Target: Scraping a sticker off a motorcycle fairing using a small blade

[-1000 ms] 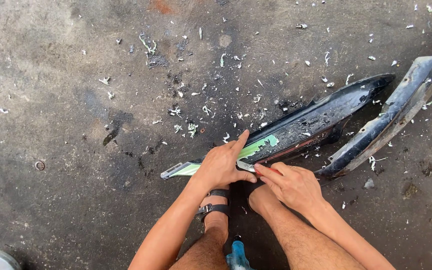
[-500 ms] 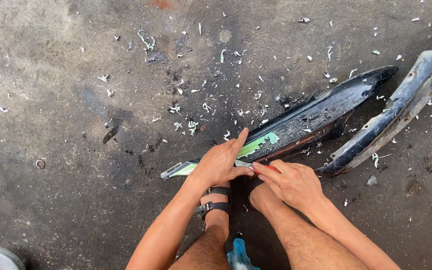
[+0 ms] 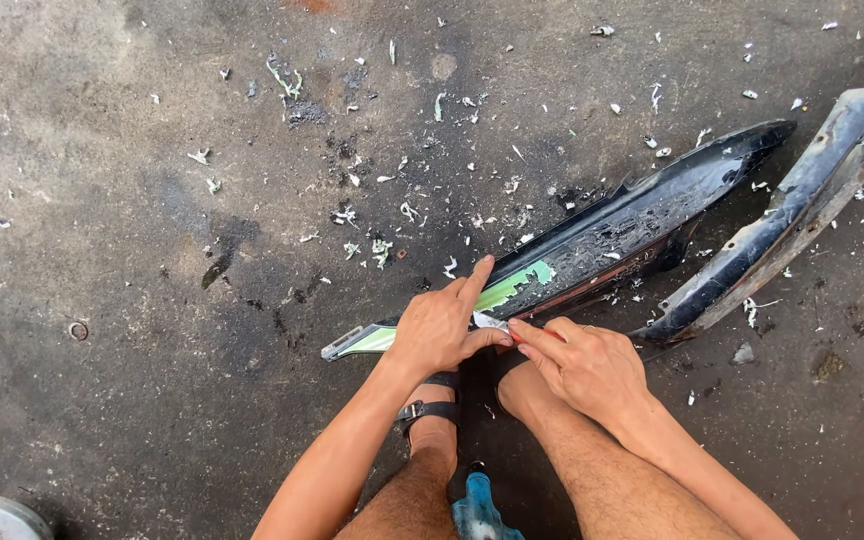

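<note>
A long black plastic body panel (image 3: 642, 220) with a green and white sticker (image 3: 512, 285) lies on the concrete floor in front of my knees. My left hand (image 3: 442, 325) presses down on the panel's near part, index finger stretched along the sticker. My right hand (image 3: 582, 365) pinches a small blade with a red handle (image 3: 497, 325), its tip at the sticker's edge beside my left thumb. Part of the sticker is scraped off the black surface.
A second dark panel (image 3: 802, 215) lies to the right, parallel to the first. White and green sticker scraps (image 3: 382, 215) litter the floor. A blue tool (image 3: 477, 510) sits between my legs. A grey shoe tip (image 3: 7, 520) shows at the bottom left.
The hands stay on the panel. The view has shifted slightly, with the panels a little lower in frame. The left index finger reaches a bit further along the sticker.
</note>
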